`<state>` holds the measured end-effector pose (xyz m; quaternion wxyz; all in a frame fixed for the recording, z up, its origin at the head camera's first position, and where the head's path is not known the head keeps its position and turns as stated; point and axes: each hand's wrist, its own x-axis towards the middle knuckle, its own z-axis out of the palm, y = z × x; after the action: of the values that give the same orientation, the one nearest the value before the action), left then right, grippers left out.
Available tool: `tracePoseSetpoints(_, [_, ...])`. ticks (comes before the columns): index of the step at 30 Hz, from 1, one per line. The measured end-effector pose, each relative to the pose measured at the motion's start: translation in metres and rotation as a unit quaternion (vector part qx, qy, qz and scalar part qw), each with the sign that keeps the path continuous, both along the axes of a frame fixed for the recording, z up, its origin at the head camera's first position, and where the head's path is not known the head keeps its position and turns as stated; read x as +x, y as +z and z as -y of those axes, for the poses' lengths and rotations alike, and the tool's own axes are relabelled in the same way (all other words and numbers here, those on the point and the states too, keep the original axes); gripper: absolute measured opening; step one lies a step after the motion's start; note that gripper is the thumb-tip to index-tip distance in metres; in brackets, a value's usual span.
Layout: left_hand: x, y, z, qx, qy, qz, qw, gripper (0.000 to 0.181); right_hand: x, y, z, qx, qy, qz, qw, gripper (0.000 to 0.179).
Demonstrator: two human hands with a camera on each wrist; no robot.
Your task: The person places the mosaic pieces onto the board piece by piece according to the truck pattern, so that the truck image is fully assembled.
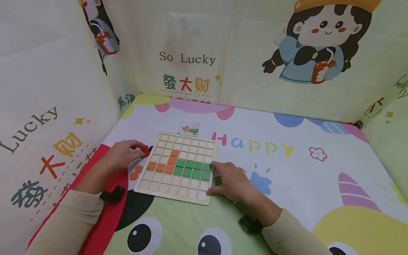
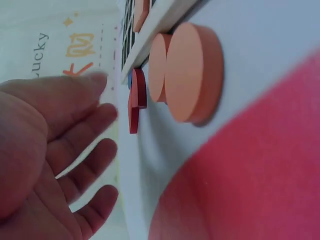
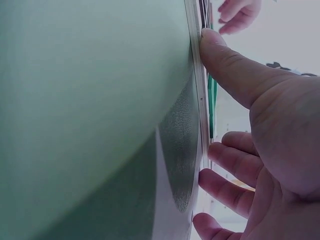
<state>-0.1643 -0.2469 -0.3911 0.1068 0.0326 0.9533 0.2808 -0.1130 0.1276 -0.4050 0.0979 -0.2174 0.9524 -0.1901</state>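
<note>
A wooden grid board (image 1: 188,193) lies on the tabletop, with orange square tiles (image 1: 172,160) and a green block of tiles (image 1: 192,169) set in its cells. My left hand (image 1: 122,154) hovers by the board's left side, fingers loosely bent and apart from the red pieces (image 2: 136,97) in the left wrist view. A blue piece (image 1: 151,148) shows beside the red ones, partly hidden. My right hand (image 1: 231,180) rests against the right edge of the board, its thumb (image 3: 225,55) and fingertips touching the frame.
Two round orange discs (image 1: 135,173) lie left of the board, below the red pieces. Behind the board is a small card (image 1: 190,128) printed with a coloured grid pattern. Printed cloth (image 1: 245,60) walls in the back and sides of the table.
</note>
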Motion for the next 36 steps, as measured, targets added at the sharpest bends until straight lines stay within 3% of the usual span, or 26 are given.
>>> tracePoseSetpoints(6, [-0.002,-0.002,-0.001,-0.017,-0.003,0.018,0.9997,0.054,0.000,0.001,0.000,0.001,-0.002,-0.001,1.0000,0.091])
tracePoseSetpoints(17, [-0.005,-0.002,-0.001,-0.041,-0.031,0.001,0.9987,0.053,0.001,0.002,0.001,0.001,-0.007,0.004,1.0000,0.093])
tracePoseSetpoints(36, [-0.040,-0.011,-0.004,-0.032,0.010,-0.018,0.9993,0.045,0.001,0.003,0.001,-0.006,-0.010,0.005,0.9999,0.092])
